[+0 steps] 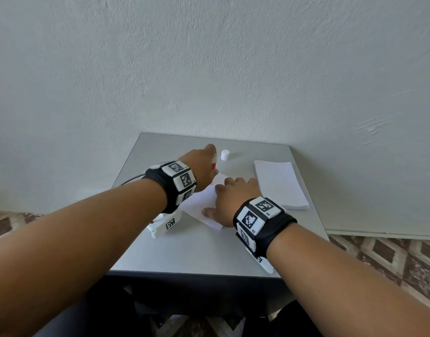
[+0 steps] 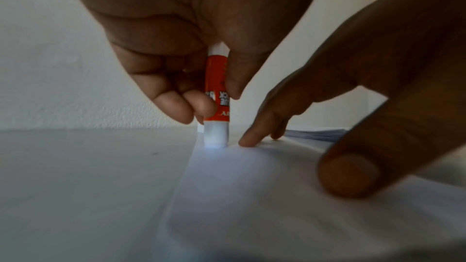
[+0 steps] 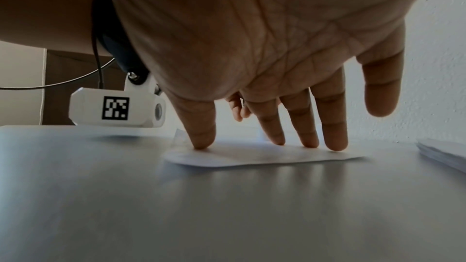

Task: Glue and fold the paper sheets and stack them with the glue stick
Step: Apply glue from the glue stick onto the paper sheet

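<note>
Under the left wrist camera, left hand (image 2: 176,51) gripping glue stick (image 2: 217,95) tip-down on sheet (image 2: 252,196), right hand (image 3: 277,47) splayed flat.

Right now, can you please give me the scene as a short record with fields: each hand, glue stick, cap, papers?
left hand: grips the glue stick upright
glue stick: uncapped, tip down on the paper sheet
right hand: straight fingers press the sheet flat
cap: stands alone on the table, behind the sheet
paper stack: right of the sheet, untouched
</note>
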